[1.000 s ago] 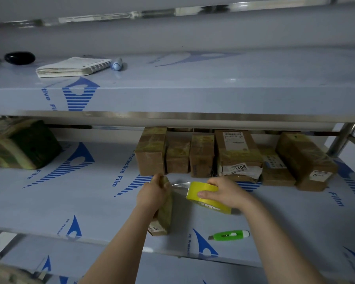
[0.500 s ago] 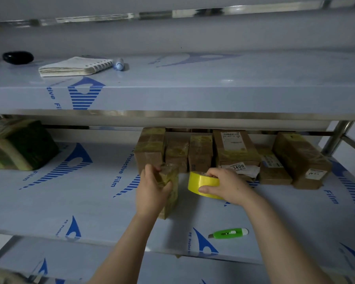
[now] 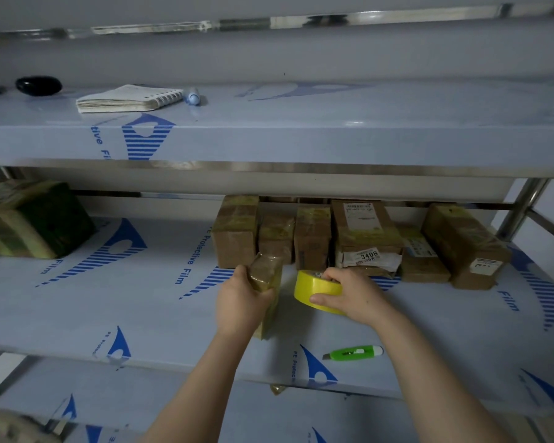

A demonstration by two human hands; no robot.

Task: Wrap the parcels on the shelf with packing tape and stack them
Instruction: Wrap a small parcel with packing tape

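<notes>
Left hand [image 3: 240, 302] grips parcel [image 3: 267, 276]; right hand [image 3: 352, 294] grips tape [image 3: 312, 287]. Boxes [image 3: 314, 238] just behind, cutter [image 3: 354, 353] nearer, on shelf [image 3: 141, 298].

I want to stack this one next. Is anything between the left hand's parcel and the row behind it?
Nothing visible does. The parcel, gripped by the left hand, stands just before the row of parcels; the tape roll in the right hand is off to its right.
</notes>
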